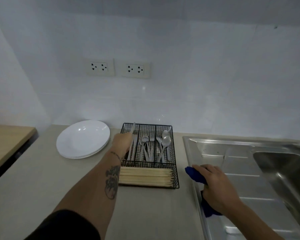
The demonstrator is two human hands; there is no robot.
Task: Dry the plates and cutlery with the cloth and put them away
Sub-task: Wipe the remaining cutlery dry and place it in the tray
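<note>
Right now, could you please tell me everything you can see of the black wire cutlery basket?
The cutlery basket is a black wire-mesh tray standing flat on the beige counter, between the stacked white plates and the steel sink. Three long back compartments hold knives on the left, forks in the middle and spoons on the right; a front crosswise compartment holds wooden chopsticks. The left hand holds a knife over the left compartment.
</note>
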